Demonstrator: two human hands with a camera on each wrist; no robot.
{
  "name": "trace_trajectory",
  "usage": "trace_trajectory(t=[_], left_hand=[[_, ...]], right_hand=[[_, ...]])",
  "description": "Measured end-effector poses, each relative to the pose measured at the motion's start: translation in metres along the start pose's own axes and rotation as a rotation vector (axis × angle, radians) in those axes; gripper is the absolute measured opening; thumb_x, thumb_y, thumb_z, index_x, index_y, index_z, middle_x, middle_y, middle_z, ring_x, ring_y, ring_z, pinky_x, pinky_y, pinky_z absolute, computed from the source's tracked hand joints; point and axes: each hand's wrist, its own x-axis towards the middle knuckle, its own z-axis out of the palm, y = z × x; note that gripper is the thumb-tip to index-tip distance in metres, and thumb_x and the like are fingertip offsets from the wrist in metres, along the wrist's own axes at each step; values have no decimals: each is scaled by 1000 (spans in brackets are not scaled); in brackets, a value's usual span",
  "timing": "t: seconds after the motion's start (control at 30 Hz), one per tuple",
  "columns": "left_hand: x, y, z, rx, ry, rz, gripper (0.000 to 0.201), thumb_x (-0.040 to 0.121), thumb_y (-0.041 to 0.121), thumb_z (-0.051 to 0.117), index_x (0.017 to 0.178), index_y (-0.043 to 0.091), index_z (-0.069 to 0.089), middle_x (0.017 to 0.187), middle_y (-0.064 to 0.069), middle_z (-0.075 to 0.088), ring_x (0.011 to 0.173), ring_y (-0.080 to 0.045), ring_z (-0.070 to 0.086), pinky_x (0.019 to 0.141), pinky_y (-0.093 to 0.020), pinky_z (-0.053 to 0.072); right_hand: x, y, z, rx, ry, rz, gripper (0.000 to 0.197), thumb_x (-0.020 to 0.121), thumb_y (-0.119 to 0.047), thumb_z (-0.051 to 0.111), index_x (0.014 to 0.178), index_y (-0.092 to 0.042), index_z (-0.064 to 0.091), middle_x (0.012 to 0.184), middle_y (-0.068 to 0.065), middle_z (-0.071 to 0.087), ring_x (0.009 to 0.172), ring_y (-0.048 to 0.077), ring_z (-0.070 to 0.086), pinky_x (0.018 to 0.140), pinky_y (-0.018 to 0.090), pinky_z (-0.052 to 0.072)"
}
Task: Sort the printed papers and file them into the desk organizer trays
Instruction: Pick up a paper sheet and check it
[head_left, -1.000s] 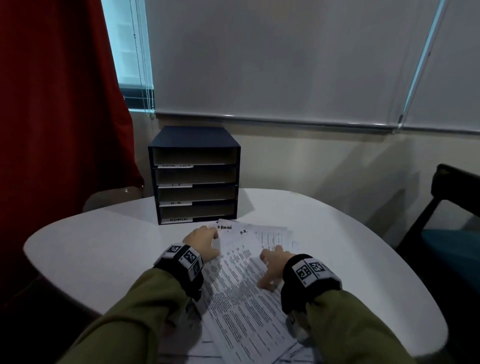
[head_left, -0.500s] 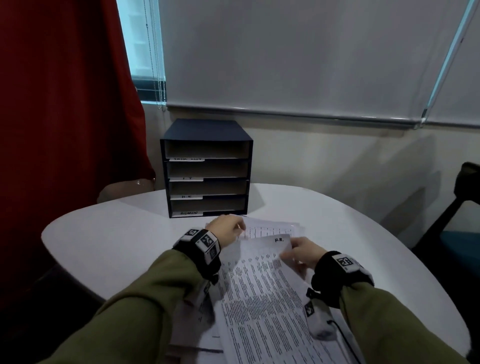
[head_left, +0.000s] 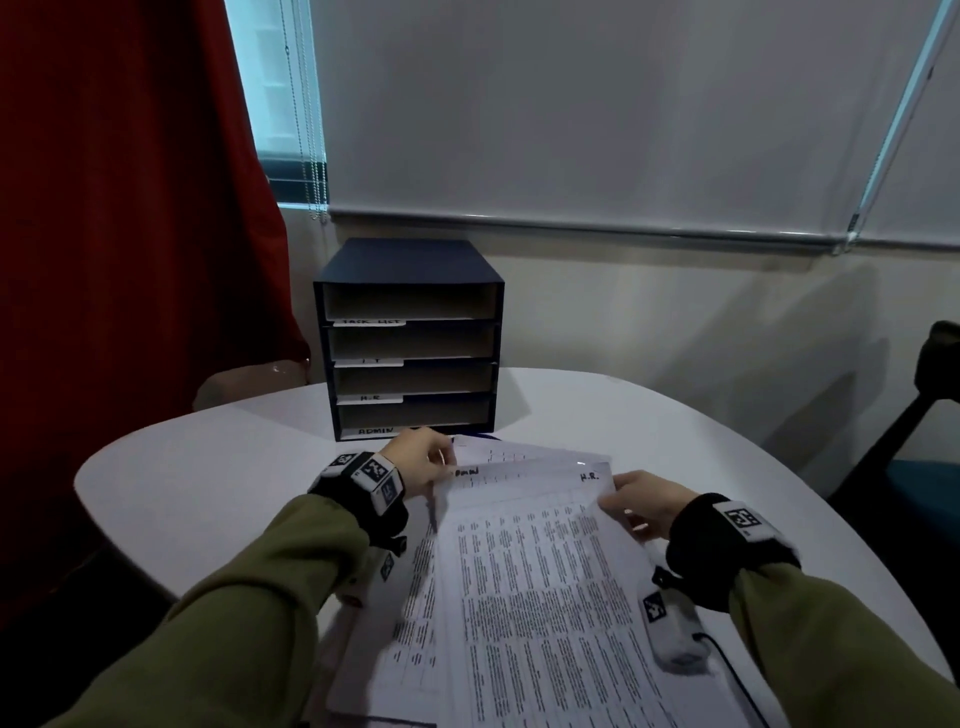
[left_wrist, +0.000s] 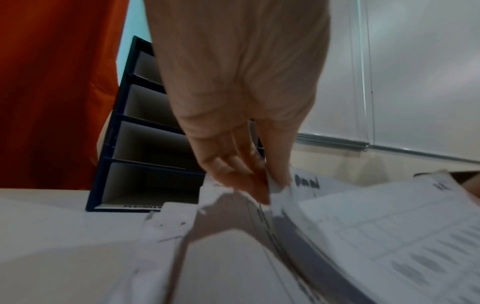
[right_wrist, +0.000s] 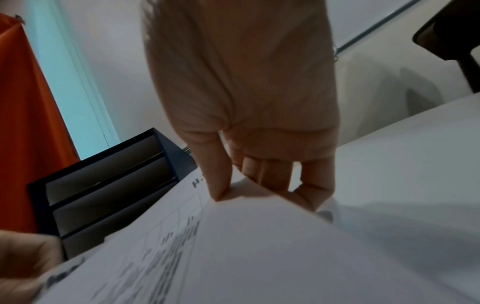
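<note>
A pile of printed papers (head_left: 524, 587) lies on the white round table (head_left: 208, 499) in front of me. The top sheet (right_wrist: 233, 246) is marked "H.R." at its far right corner. My right hand (head_left: 636, 501) pinches that corner and lifts it. My left hand (head_left: 423, 462) pinches the far left corner of a lower sheet (left_wrist: 298, 185) marked "Admin". Behind the papers stands a dark blue desk organizer (head_left: 410, 338) whose trays are labelled Task List, IT, H.R. and Admin from top down. The trays look empty.
A red curtain (head_left: 130, 208) hangs at the left, and closed window blinds (head_left: 571, 104) run behind the table. A dark chair (head_left: 924, 441) stands at the right. Bare table surface lies left and right of the papers.
My right hand has slid to the top sheet's far right corner and raised it. My left hand has taken hold of the far left corner of the sheet beneath. The head view has shifted.
</note>
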Motion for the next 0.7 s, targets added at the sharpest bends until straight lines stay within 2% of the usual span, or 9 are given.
trace_trajectory(t=[0.1,0.17,0.23,0.3,0.33,0.43,0.5,0.57,0.7], left_hand=[[-5,-7,0,-85,-118,-19,10,84,9,65,82,19,64,85,-4,63,62,-8,55,58,-21,48],[-6,-8,3,-125,-132,-43,12,83,7,63,83,19,65,86,-3,62,64,-8,57,57,-20,51],[-2,-6,7,-98,-57,-49,14,88,12,59,99,19,66,96,-2,61,79,-14,61,71,-25,55],[5,-3,10,-50,88,-60,25,95,14,48,117,19,57,114,-3,54,99,-19,59,90,-32,52],[7,-1,11,-32,123,-64,28,95,11,45,121,20,54,119,-4,51,105,-20,56,94,-34,49],[11,7,15,80,80,-49,36,92,10,46,126,20,45,123,-7,45,106,-23,53,93,-36,48],[10,10,17,149,114,-47,50,84,9,55,128,21,36,123,-6,40,95,-24,56,87,-38,51],[9,12,20,226,156,-29,59,80,5,57,131,24,32,123,-5,38,87,-21,54,88,-41,51],[16,17,22,341,109,29,68,86,9,55,145,28,26,136,-2,35,120,-25,43,106,-49,35]], right_hand=[[-2,8,0,25,-10,53,15,87,1,49,84,-10,58,70,3,55,59,17,51,51,20,39],[-2,10,3,14,4,84,15,86,3,47,81,-10,53,69,5,49,58,18,46,51,21,35],[-2,10,6,-16,16,89,16,82,5,44,81,-9,52,72,11,47,61,20,45,53,23,31],[1,11,9,-48,26,87,19,78,6,45,86,-8,54,81,14,50,70,24,49,55,25,34],[0,11,9,-50,32,91,19,78,6,48,87,-9,56,83,14,53,73,24,52,57,25,38],[-7,8,11,-108,26,115,24,76,11,49,84,-11,50,73,6,52,63,17,52,53,20,40],[-10,7,11,-140,24,125,23,73,13,51,80,-9,50,71,5,51,62,14,51,51,20,41],[-13,8,12,-160,22,127,20,70,11,54,79,-7,54,76,7,53,65,16,52,53,22,41],[-11,11,13,-172,38,111,21,74,0,66,95,-2,65,87,10,62,73,21,58,61,28,46]])
